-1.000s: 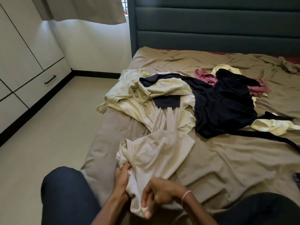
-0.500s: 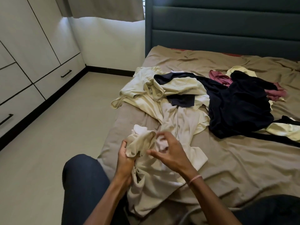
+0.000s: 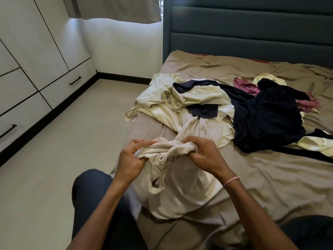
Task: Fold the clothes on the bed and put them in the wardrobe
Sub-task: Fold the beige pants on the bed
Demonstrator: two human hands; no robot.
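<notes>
In the head view, our left hand [image 3: 130,159] and right hand [image 3: 203,156] are both curled tight into the bunched top edge of a cream shirt [image 3: 180,186]. The fingers are buried in the folds and the thumbs press on top, with a twisted band of cloth stretched between the two fists. The rest of the shirt hangs down and lies on the near edge of the bed [image 3: 270,186], between our knees [image 3: 90,192]. A pink bracelet [image 3: 230,181] sits on the right wrist. Behind the hands, the pile [image 3: 198,105] of cream and dark clothes lies unfolded mid-bed, with a black garment [image 3: 266,120] to its right and a pink one [image 3: 246,87] partly tucked under that. A white patch at the pile's far edge is too small to read. The wardrobe [image 3: 36,60] stands shut on the left, cut off by the frame. Our right leg is cropped at the lower corner, and the shirt's shape is hard to make out in the crumple.
</notes>
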